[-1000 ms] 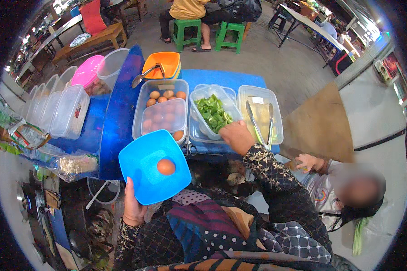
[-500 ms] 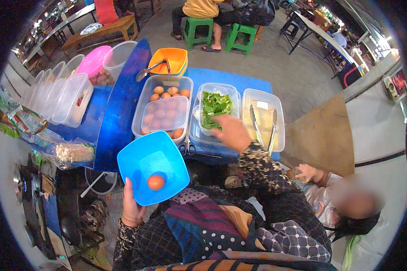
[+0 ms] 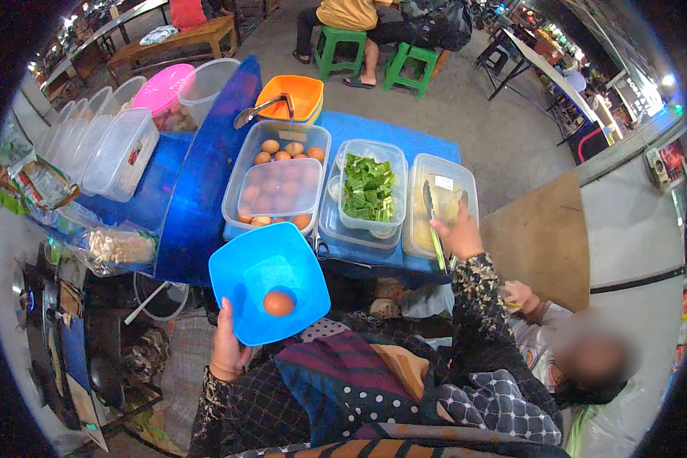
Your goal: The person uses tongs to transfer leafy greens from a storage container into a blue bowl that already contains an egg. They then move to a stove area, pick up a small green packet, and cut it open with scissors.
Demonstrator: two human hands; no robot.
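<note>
Tongs [image 3: 433, 229] lie in the rightmost clear tub [image 3: 441, 200] on the blue table [image 3: 393, 130], and the right hand [image 3: 458, 235] closes around their lower end. Just left stands a tub of greens [image 3: 368, 191], then a tub of eggs [image 3: 276, 182]. Nearer the body, the left hand [image 3: 227, 349] grips a blue bowl [image 3: 267, 291] by its rim, with one brown egg [image 3: 278, 303] inside.
</note>
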